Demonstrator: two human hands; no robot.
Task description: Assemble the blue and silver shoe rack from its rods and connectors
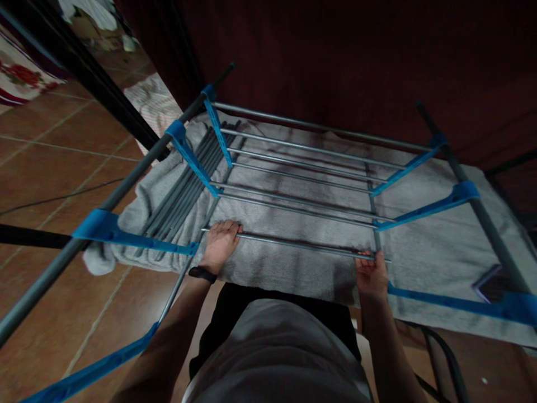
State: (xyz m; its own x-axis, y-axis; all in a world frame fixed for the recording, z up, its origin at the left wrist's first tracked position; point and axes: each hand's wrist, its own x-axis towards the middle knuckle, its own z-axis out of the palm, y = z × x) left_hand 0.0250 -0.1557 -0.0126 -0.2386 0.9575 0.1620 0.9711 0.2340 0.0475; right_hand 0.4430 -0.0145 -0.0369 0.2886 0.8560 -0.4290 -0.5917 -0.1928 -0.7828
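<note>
- Dark red curtain (335, 61) hanging beyond the far edge of the grey blanket (289, 285)
- Brown tiled floor (50, 151) with pale joints, a thin dark cable (62, 197) across it, past the left edge
- Black bar (104, 92) slanting by the far left corner
- Dim light, shadowy towards the curtain

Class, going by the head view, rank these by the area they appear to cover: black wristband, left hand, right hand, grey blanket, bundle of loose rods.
1. Grey blanket
2. Bundle of loose rods
3. Left hand and right hand: too alike to rank
4. Black wristband
</note>
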